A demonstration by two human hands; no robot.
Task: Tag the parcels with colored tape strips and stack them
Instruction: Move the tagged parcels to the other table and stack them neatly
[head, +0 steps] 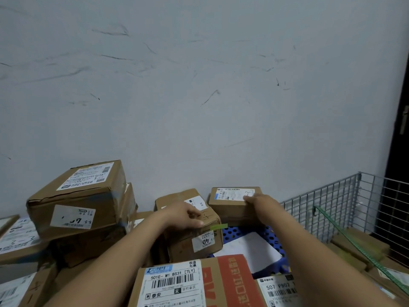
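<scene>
Scuffed grey wall [199, 85] behind boxy, taped cardboard parcels [77, 196]

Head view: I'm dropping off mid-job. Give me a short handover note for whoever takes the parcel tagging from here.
Left hand: fingers curled over the top edge of the small parcel marked 40.
Right hand: grips the rear parcel by the wall.
Done: a green tape strip is on the small parcel, one end past its corner.
Left: no tape shows on the rear parcel; tag it, then stack both, perhaps with the left stack.
</scene>
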